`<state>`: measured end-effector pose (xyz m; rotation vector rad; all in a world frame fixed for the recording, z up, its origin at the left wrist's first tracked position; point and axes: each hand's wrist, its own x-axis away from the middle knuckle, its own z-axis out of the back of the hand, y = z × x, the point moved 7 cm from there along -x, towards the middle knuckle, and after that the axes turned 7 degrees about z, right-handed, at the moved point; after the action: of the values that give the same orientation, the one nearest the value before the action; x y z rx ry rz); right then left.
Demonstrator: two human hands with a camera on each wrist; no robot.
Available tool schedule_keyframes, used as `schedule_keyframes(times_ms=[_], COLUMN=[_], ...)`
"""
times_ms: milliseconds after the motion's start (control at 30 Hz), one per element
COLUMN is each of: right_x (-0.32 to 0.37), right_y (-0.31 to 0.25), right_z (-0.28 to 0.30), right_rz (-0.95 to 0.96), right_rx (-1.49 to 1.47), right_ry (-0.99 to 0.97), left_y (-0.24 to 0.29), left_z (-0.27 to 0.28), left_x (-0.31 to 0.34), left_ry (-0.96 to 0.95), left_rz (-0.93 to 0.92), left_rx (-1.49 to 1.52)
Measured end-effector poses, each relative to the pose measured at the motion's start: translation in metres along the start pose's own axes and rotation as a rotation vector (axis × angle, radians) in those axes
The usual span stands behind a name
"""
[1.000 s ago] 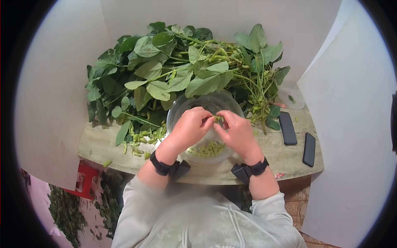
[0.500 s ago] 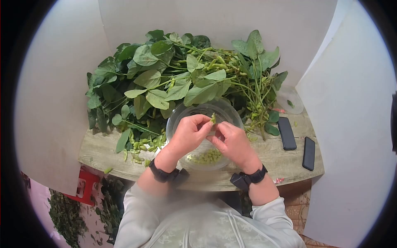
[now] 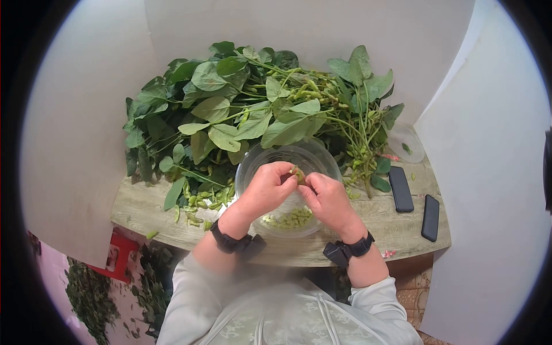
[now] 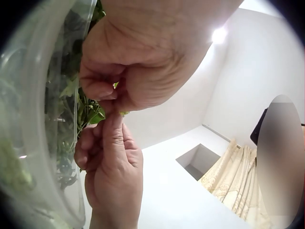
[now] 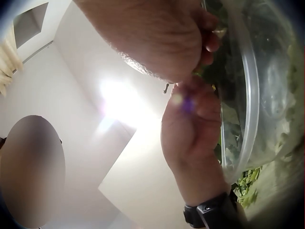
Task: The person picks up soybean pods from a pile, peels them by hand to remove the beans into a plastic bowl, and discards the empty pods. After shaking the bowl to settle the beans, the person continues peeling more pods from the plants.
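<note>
A brownish-green pod (image 3: 297, 174) is pinched between both hands above a clear plastic bowl (image 3: 246, 167). The left hand (image 3: 265, 187) has thumb and fingers curled on the pod's left side; the right hand (image 3: 329, 198) pinches it from the right. Pale green beans (image 3: 289, 218) lie in the bowl's near part. In the left wrist view the fingertips of the left hand (image 4: 138, 62) and right hand (image 4: 114, 162) meet, with a bit of green between them. The right wrist view shows the hands beside the bowl's rim (image 5: 252, 86), the pod mostly hidden.
Leafy bean plants (image 3: 230, 109) are heaped behind the bowl. Loose pods (image 3: 201, 202) lie to its left on the wooden table (image 3: 144, 210). Two dark phones (image 3: 401, 190) (image 3: 430, 218) and a clear lid (image 3: 406, 142) are at the right. A red stool (image 3: 121, 259) stands below left.
The pod, held upright in the left fingers half a second ago, is now tilted between both hands. The right fingertips have moved up onto it.
</note>
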<state>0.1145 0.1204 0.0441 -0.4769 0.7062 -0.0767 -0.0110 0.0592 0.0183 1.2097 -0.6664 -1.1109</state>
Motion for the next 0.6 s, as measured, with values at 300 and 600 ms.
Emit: schedule_keyframes(times_ms=[300,600], right_x=[-0.002,0.003], right_y=[-0.010,-0.002], right_z=[-0.002,-0.001], right_rz=[0.066,-0.049], right_rx=[0.135,0.078], right_ry=[0.063,0.099], left_y=[0.009,0.012], left_z=[0.004,0.000], left_x=[0.003,0.004], left_ry=[0.134,0.107], left_rz=[-0.113,-0.167], left_rx=[-0.071,-0.119])
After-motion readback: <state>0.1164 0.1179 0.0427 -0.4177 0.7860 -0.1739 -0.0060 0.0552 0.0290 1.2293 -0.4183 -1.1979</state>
